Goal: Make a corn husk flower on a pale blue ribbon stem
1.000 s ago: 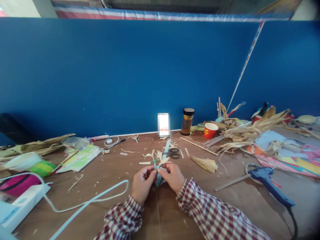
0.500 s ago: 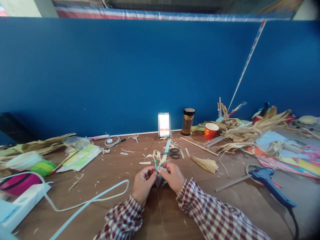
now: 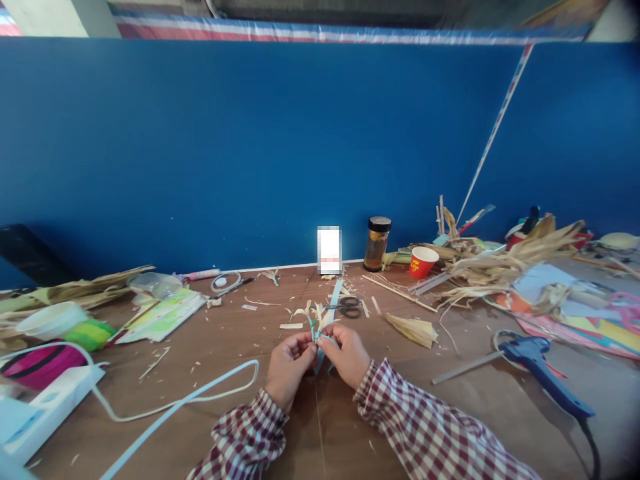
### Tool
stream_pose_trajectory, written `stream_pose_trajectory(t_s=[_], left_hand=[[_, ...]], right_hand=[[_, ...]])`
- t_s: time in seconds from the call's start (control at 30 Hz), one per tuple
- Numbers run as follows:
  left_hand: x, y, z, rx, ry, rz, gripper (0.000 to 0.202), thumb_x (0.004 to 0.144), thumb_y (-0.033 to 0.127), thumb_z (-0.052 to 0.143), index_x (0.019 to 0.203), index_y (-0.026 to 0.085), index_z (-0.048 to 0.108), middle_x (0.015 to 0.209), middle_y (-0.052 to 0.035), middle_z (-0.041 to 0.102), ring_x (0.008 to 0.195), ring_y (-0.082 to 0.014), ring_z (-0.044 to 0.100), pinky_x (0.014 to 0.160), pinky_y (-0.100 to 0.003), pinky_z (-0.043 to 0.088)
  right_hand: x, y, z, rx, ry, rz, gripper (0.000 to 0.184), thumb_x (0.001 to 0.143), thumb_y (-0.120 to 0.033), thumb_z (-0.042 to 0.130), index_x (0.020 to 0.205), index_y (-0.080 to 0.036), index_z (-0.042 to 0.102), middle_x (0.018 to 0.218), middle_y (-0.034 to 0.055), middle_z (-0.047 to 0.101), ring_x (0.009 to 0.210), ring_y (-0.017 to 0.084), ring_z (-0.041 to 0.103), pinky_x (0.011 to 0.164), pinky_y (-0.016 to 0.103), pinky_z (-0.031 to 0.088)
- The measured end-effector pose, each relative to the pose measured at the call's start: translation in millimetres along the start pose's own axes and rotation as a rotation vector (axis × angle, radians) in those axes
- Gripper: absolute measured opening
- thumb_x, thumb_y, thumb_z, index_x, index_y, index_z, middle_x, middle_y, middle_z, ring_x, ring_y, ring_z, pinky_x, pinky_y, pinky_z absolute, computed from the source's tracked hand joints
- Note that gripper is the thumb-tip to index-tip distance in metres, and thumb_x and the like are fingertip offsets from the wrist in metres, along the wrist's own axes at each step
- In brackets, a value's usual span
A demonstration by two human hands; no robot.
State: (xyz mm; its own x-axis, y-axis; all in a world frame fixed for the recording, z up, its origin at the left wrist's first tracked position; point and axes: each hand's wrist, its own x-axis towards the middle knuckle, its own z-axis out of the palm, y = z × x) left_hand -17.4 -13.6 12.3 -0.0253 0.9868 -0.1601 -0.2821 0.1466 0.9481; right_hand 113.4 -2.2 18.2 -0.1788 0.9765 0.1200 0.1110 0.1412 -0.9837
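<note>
Between my two hands is a small flower of pale husk strips (image 3: 316, 311) with a bit of green at its base. My left hand (image 3: 293, 363) pinches its lower part between thumb and forefinger. From the other side, my right hand (image 3: 347, 353) pinches the light blue strip (image 3: 337, 291) around the flower's stem. That strip stretches away over the table behind my fingers, and a short end shows below them. Black-handled scissors (image 3: 350, 307) lie just beyond my right hand, their blades against the strip. My fingers hide most of the wrapped stem.
A glue gun (image 3: 533, 357) lies at right. Behind stand a lidded jar (image 3: 377, 245) and a red paper cup (image 3: 424, 263), near heaped dry corn husks (image 3: 540, 257). Power strip (image 3: 57, 410) and looped white cable (image 3: 200, 393) occupy the left. A blue partition (image 3: 250, 147) bounds the table.
The husk petals have turned slightly and spread wider between my fingers. Both hands keep almost the same place and grip; the whole view has shifted very little.
</note>
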Motion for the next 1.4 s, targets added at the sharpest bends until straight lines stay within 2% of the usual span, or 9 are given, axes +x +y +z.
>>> stream_pose_trajectory(t_s=[0.43, 0.73, 1.4], left_hand=[[-1.7, -3.0, -0.5, -0.007, 0.012, 0.000, 0.035, 0.052, 0.031, 0.078, 0.080, 0.013, 0.067, 0.068, -0.0027, 0.066, 0.058, -0.0095, 0.058, 0.053, -0.018, 0.047], [0.0, -3.2, 0.3, -0.009, 0.013, -0.003, 0.035, 0.053, 0.031, 0.077, 0.080, 0.012, 0.066, 0.069, -0.0034, 0.067, 0.057, -0.0099, 0.058, 0.053, -0.019, 0.047], [-2.0, -1.0, 0.9, -0.008, 0.035, -0.015, 0.037, 0.051, 0.031, 0.077, 0.080, 0.011, 0.066, 0.067, -0.0027, 0.066, 0.056, -0.0095, 0.057, 0.053, -0.019, 0.047]], right_hand=[[0.1, 3.5, -0.1, -0.089, 0.013, -0.034, 0.015, 0.078, -0.027, 0.051, 0.076, -0.014, 0.057, 0.058, -0.0018, 0.052, 0.050, 0.009, 0.042, 0.049, 0.020, 0.034], [0.2, 7.0, 0.6, -0.089, 0.017, -0.013, 0.015, 0.077, -0.029, 0.052, 0.075, -0.015, 0.056, 0.056, -0.0029, 0.050, 0.048, 0.009, 0.040, 0.046, 0.019, 0.032], [0.4, 6.1, 0.4, -0.033, 0.008, -0.009, 0.016, 0.077, -0.030, 0.052, 0.076, -0.014, 0.056, 0.056, -0.0030, 0.050, 0.049, 0.009, 0.041, 0.048, 0.020, 0.034]])
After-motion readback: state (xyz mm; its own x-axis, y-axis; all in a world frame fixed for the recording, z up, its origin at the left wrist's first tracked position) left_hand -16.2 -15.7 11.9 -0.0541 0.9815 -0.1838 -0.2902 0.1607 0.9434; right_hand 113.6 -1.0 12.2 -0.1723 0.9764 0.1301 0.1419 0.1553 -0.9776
